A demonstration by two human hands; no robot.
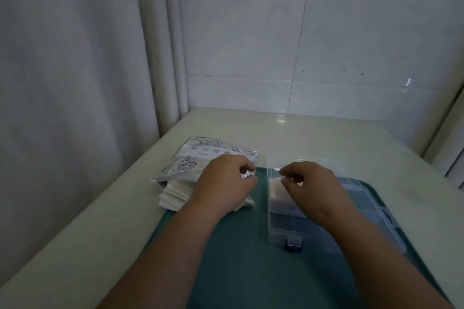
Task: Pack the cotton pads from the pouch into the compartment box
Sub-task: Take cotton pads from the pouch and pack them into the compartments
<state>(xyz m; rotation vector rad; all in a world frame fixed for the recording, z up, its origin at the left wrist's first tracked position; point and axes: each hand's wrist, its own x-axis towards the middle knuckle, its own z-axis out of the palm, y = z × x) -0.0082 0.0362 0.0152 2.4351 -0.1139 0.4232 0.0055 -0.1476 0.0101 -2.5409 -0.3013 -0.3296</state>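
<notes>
A printed plastic pouch (pixel 200 158) lies at the left on the pale counter, on top of a stack of white cotton pads (pixel 175 194). My left hand (pixel 226 180) rests on the pouch's right end and pinches its crinkled edge. A clear compartment box (pixel 301 223) sits on the teal mat to the right, its lid raised. A cotton pad (pixel 275 189) lies in its far left compartment. My right hand (pixel 308 180) hovers over that compartment with fingers curled and thumb and forefinger close together; nothing shows between them.
The teal mat (pixel 238 258) covers the near middle of the pale counter (pixel 301 133). A curtain (pixel 75 83) hangs at the left, and a tiled wall (pixel 326 45) stands behind. A window frame (pixel 452 145) borders the right.
</notes>
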